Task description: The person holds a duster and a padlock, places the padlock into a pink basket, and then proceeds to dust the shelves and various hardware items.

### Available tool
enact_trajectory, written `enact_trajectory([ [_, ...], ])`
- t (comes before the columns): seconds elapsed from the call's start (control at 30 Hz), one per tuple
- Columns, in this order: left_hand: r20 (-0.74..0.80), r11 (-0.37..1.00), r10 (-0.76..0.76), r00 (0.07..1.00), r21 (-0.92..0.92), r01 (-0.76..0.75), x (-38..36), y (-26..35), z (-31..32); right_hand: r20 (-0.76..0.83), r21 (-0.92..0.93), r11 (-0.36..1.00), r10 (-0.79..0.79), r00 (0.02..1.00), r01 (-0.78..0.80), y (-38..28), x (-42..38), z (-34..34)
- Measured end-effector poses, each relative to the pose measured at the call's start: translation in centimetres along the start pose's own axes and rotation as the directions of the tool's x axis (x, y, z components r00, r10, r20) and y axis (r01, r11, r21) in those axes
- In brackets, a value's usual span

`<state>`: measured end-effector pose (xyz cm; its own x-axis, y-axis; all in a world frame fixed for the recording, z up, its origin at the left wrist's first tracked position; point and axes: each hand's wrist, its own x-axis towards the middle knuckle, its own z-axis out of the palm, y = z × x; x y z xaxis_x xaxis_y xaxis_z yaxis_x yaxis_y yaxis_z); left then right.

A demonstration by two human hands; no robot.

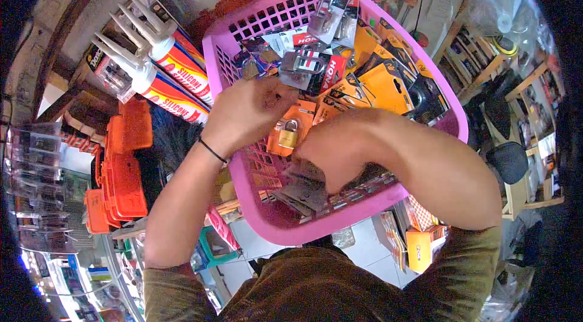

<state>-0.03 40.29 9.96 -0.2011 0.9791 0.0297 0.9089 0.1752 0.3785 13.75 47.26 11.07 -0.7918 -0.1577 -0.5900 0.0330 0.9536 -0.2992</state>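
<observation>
A pink plastic basket (460, 112) in front of me is filled with carded packs. My left hand (258, 106) is over its left side with the fingers curled in; what they grip is hidden. Between my hands is an orange blister pack with a brass padlock (288, 137). My right hand (331, 149) bends down into the basket beside that pack, its fingers mostly hidden and blurred. Dark grey packs (302, 191) lie just below it. Beyond my left hand is a HONA padlock pack (313, 67). Yellow-orange packs (385, 88) fill the right side.
Silicone sealant tubes (176, 76) with white nozzles stand left of the basket. Orange plastic cases (124, 170) are stacked further left. Wooden shelves with goods (528, 97) line the right. Below the basket are a tiled floor (373, 249) and a yellow-orange box (423, 248).
</observation>
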Motion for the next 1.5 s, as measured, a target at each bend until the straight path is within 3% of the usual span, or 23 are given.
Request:
enact_trajectory([
  [0.17,0.025,0.998,-0.021,0.999,0.054,0.020,-0.2,0.5,-0.4,-0.055,0.063,0.998,0.032,0.998,-0.029,2.0,-0.4,0.0],
  [0.27,-0.013,0.999,0.035,0.999,-0.035,-0.035,-0.2,-0.2,0.1,-0.099,0.022,1.000,0.020,0.995,-0.017,2.8,0.0,-0.4],
  [0.33,-0.064,0.996,0.078,0.995,-0.028,-0.080,-0.1,-0.5,0.4,-0.063,-0.016,0.989,0.144,0.988,-0.145,2.7,0.1,-0.6],
  [0.57,-0.125,0.993,0.120,0.985,0.014,-0.120,-0.1,-0.8,0.4,-0.152,0.013,1.000,0.026,0.988,-0.024,3.1,0.8,0.1],
  [0.67,-0.141,0.988,0.102,0.985,-0.102,-0.117,0.3,-1.9,1.2,-0.184,-0.033,0.997,0.056,0.981,-0.063,2.9,0.4,0.0],
  [0.73,-0.178,0.982,0.158,0.971,-0.071,-0.173,0.7,-2.4,1.5,-0.007,0.253,0.930,0.277,0.961,-0.266,1.8,-0.5,-0.6],
  [0.77,-0.187,0.981,0.161,0.969,-0.073,-0.177,0.8,-2.6,1.6,-0.008,0.246,0.930,0.283,0.959,-0.273,1.8,-0.7,-0.6],
  [0.87,-0.208,0.984,0.144,0.967,-0.077,-0.163,0.5,-1.6,0.8,-0.156,0.266,0.926,0.316,0.936,-0.269,2.6,-2.2,-0.9],
  [0.93,-0.246,0.974,0.066,0.967,-0.196,-0.116,0.4,-1.6,0.8,-0.290,0.435,0.883,0.321,0.902,-0.174,2.7,-3.9,-1.6],
  [1.0,-0.455,0.933,0.009,0.891,-0.316,-0.170,-0.2,-1.4,0.5,-0.392,0.439,0.884,0.348,0.852,-0.160,4.0,-5.0,-1.5],
  [1.07,-0.726,0.941,-0.036,0.687,-0.256,-0.221,-1.4,-0.8,-0.1,-0.801,0.223,0.948,0.044,0.597,0.229,4.6,-6.4,-1.7],
  [1.1,-0.812,0.938,-0.046,0.582,-0.236,-0.254,-2.0,-0.7,-0.3,-0.742,0.487,0.846,0.269,0.615,0.217,2.7,-7.7,-2.0],
  [1.13,-0.821,0.937,-0.047,0.569,-0.233,-0.259,-2.8,-0.3,-0.8,-0.654,0.684,0.698,0.456,0.603,0.213,-1.7,-9.7,-2.5],
  [1.2,-0.897,0.925,-0.028,0.441,-0.190,-0.329,-4.9,0.6,-1.8,-0.775,0.581,0.755,0.397,0.492,0.305,-4.7,-11.0,-1.8],
  [1.23,-0.813,0.853,-0.096,0.574,-0.365,-0.374,-6.7,1.3,-2.4,-0.857,0.470,0.787,0.299,0.421,0.398,-5.7,-10.7,-0.9],
  [1.27,-0.698,0.684,-0.113,0.707,-0.571,-0.455,-9.2,2.2,-2.4,-0.922,0.348,0.804,0.200,0.333,0.481,-6.7,-10.2,0.2],
  [1.3,-0.544,0.646,-0.017,0.839,-0.646,-0.406,-11.3,1.7,-2.0,-0.913,0.399,0.764,0.279,0.299,0.507,-9.5,-10.0,1.4],
  [1.33,-0.459,0.527,0.105,0.882,-0.727,-0.441,-15.3,3.3,-2.2,-0.831,0.557,0.652,0.450,0.328,0.515,-12.4,-9.5,2.9],
  [1.37,-0.224,0.505,0.179,0.958,-0.815,-0.285,-17.8,3.2,-1.3,-0.903,0.430,0.786,0.367,0.224,0.443,-13.3,-8.1,5.0],
  [1.4,-0.202,0.615,0.241,0.949,-0.725,-0.310,-20.9,3.2,-0.3,-0.872,0.488,0.699,0.377,0.311,0.523,-14.4,-6.6,7.0],
  [1.43,-0.053,0.562,0.330,0.943,-0.791,-0.241,-22.3,1.9,1.9,-0.850,0.526,0.665,0.398,0.345,0.530,-16.0,-5.4,9.1],
  [1.47,0.145,0.372,0.306,0.941,-0.928,0.022,-23.8,1.4,3.7,-0.874,0.485,0.677,0.360,0.325,0.554,-17.4,-3.9,10.6],
  [1.5,0.247,-0.001,0.434,0.867,-0.961,0.275,-25.8,1.1,5.6,-0.815,0.579,0.588,0.387,0.431,0.565,-18.3,-2.4,12.2],
])
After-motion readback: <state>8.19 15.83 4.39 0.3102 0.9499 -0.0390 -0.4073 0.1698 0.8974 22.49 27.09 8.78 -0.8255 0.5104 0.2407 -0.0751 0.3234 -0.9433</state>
